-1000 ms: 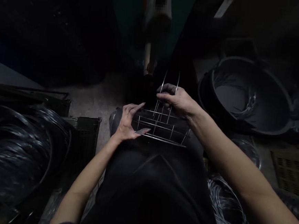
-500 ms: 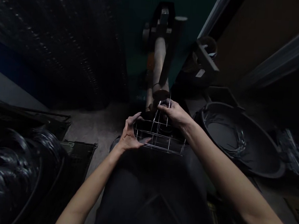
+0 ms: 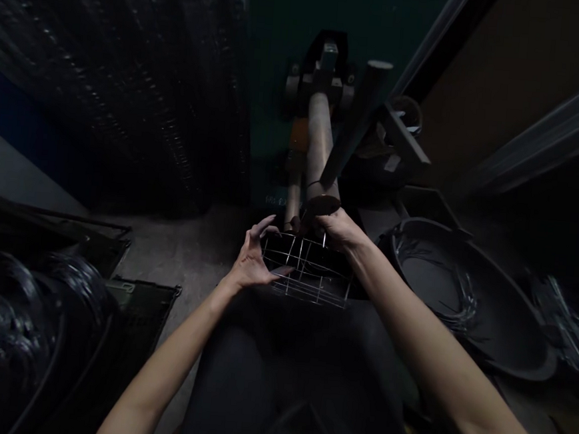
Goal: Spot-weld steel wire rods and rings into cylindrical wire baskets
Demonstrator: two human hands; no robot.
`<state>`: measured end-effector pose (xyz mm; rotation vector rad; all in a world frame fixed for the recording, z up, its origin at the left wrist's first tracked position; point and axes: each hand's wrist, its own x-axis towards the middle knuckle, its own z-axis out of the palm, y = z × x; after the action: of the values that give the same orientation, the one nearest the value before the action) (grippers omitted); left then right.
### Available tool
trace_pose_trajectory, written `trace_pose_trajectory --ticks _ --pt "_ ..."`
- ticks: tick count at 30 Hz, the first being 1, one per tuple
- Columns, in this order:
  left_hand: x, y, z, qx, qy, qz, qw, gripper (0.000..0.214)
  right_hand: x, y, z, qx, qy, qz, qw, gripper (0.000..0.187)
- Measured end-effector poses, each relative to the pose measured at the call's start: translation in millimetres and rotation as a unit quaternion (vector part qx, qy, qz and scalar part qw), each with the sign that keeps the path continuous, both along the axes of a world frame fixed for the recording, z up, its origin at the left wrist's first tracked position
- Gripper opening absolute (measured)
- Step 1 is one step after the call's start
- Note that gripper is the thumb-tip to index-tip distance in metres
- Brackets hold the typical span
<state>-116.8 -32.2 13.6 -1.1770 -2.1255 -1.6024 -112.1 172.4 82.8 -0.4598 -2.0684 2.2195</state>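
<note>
A small wire rack (image 3: 310, 272) of thin bright rods is held in front of my body, below the machine's arms. My left hand (image 3: 259, 255) grips its left end, thumb along the near side and fingers bent over the far side. My right hand (image 3: 339, 229) is at the far right of the rack, its fingers partly hidden beneath the thick upper cylinder (image 3: 320, 139). They look closed round a wire piece, of which a short bright length shows. Below the upper cylinder, the tip of a lower rod (image 3: 293, 207) sits just past the rack.
A green machine body (image 3: 274, 62) stands ahead, with a slanting dark bar (image 3: 357, 122) by its cylinder. At right lies a black basin (image 3: 506, 321) with wire pieces, and more loose wires (image 3: 566, 326) beyond. Shiny wire rings (image 3: 25, 316) fill the lower left.
My right hand has moved in under the upper cylinder, and the rack has tilted to show its grid more. The left hand keeps its hold. The view has shifted slightly.
</note>
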Motion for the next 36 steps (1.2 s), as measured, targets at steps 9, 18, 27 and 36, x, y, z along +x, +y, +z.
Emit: trace_pose_trajectory --ticks 9,18,27,36 --pt "-7 1 8.0 -0.005 0.009 -0.015 1.0 0.106 -6 1 -6.2 0.013 0.011 0.02 1.0 0.039" --pt "-14 -2 15.5 0.004 0.071 -0.019 0.997 0.105 5 1 11.0 -0.014 -0.019 -0.117 0.993 0.02" --pt "-18 -23 12.2 0.003 0.063 -0.006 0.998 0.103 7 -8 5.6 -0.07 0.023 -0.021 0.997 0.022" --pt "-27 -28 14.1 0.001 0.061 -0.016 0.998 0.105 -7 -16 -3.0 -0.031 0.037 -0.02 0.999 0.035"
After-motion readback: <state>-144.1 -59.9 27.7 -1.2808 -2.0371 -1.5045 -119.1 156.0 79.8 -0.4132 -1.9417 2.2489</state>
